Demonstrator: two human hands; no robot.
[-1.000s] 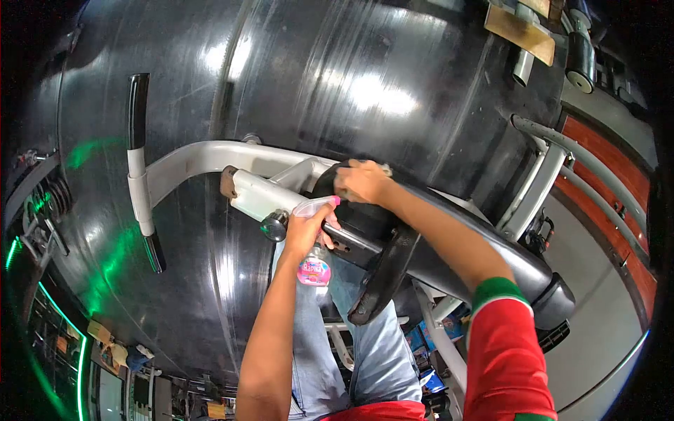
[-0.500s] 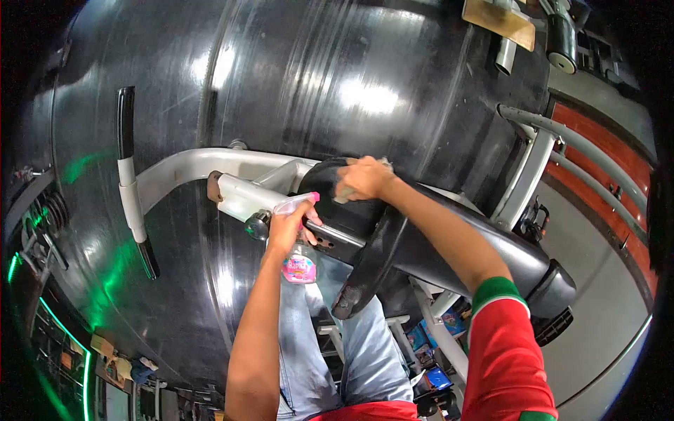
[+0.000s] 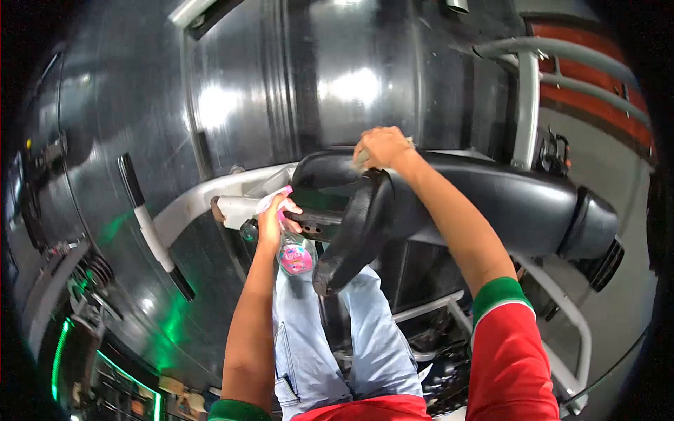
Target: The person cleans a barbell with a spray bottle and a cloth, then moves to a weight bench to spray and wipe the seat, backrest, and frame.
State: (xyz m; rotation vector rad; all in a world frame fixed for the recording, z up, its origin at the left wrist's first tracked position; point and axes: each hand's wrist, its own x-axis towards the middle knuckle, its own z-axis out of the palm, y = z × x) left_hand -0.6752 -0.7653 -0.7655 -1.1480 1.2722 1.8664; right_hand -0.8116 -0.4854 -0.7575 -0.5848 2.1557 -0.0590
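Note:
My left hand (image 3: 276, 216) is wrapped round the neck of a clear spray bottle (image 3: 296, 258) with a pink and white trigger and a pink label. The bottle hangs upright beside a perforated metal bar of the gym bench. My right hand (image 3: 385, 147) is closed on a light-coloured cloth (image 3: 362, 160), which shows at the edges of the fingers. That hand rests at the top of the black curved pad (image 3: 354, 235), where it meets the long black backrest (image 3: 491, 193). A second black pad (image 3: 324, 168) lies behind, to the left of the cloth.
The bench's white frame (image 3: 189, 205) curves left to a crossbar with black grips (image 3: 156, 235). A grey metal frame (image 3: 528, 112) rises behind the backrest at right. Racks with weights stand at lower left. My legs are below the curved pad.
The camera view has turned, and the bench appears tilted differently. My right hand with the cloth has moved from the rear pad to the top of the curved pad. The bottle stays in my left hand.

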